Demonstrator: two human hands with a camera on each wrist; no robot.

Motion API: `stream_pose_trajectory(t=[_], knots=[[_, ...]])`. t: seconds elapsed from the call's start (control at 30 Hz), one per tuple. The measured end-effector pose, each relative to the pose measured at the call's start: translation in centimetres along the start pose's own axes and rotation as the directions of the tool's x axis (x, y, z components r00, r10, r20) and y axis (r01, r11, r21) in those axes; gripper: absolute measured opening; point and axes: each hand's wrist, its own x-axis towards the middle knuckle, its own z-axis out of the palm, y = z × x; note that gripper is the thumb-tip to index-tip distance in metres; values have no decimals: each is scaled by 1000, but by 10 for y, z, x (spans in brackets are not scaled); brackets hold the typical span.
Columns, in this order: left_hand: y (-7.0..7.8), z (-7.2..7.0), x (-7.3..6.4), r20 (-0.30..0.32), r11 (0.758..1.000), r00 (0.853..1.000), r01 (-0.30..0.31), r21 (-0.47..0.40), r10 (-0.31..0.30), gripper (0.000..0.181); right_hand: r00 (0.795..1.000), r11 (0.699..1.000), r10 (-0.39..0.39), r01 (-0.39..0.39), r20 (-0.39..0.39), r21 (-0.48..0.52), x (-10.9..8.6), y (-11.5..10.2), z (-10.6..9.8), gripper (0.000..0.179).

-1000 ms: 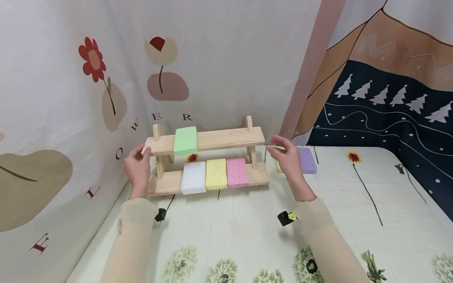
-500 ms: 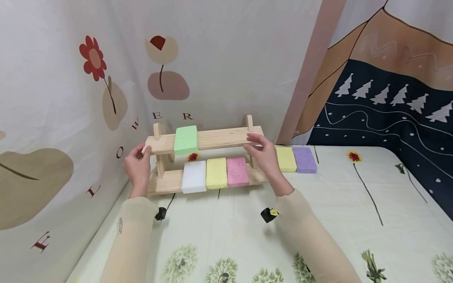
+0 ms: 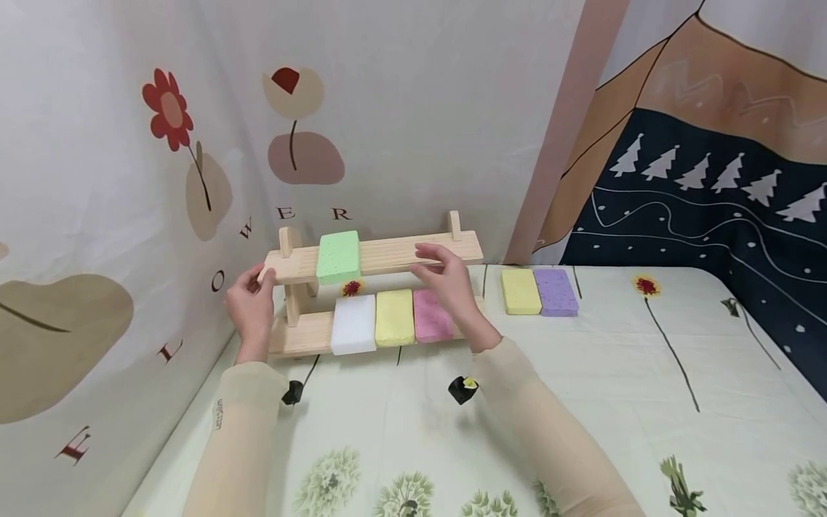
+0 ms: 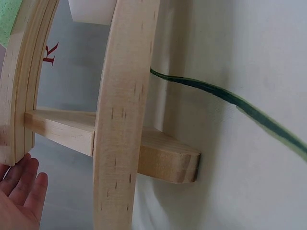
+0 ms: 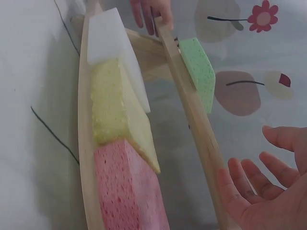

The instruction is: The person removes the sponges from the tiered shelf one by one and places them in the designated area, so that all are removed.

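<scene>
A two-tier wooden shelf (image 3: 388,255) stands against the curtain in the head view. My left hand (image 3: 251,309) grips the left end of its upper board, thumb at the front edge. On that board sits a green sponge (image 3: 339,257). The lower board carries a white sponge (image 3: 353,324), a yellow sponge (image 3: 394,318) and a pink sponge (image 3: 429,317) side by side. My right hand (image 3: 446,281) is at the upper board's front edge, fingers apart and holding nothing; it overlaps part of the pink sponge. In the right wrist view its fingertips (image 5: 224,178) are right by the board.
Right of the shelf, another yellow sponge (image 3: 520,292) and a purple sponge (image 3: 557,293) lie side by side on the flower-print cloth (image 3: 620,373). A printed curtain (image 3: 420,108) rises behind the shelf, and a dark tree-patterned one (image 3: 698,208) hangs at the right.
My right hand has moved left from beside the loose sponges to the front of the upper board, uncovering the yellow one. My left hand and the shelf have stayed put.
</scene>
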Motion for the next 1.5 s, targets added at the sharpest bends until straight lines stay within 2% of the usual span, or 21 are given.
stream_pose_trajectory(t=[0.2, 0.4, 0.7, 0.9, 1.1, 1.5], knots=[[0, 0, -1, -1, 1000, 1000, 4, 5, -4, 44, 1000, 1000, -3, 2, 23, 22, 2, 1, 17, 41], [0, -1, 0, -1, 1000, 1000, -7, -5, 7, 44, 998, 1000, 14, -14, 54, 0, 3, -1, 32, 42], [-1, -1, 0, 4, 1000, 1000, -12, -7, 12, 45, 998, 1000, 15, -16, 65, 5, 8, 1, 56, 40], [-2, -1, 0, 7, 1000, 1000, -13, -8, 13, 45, 997, 999, 43, -44, 68, 16, 12, 1, 70, 41], [-1, -1, -1, 4, 1000, 1000, -11, -4, 11, 45, 997, 998, 53, -54, 48, 20, 18, 3, 80, 41], [0, 0, -1, 2, 1000, 1000, -12, 3, 12, 44, 994, 989, 97, -101, 45, 109, 22, 1, 90, 41]])
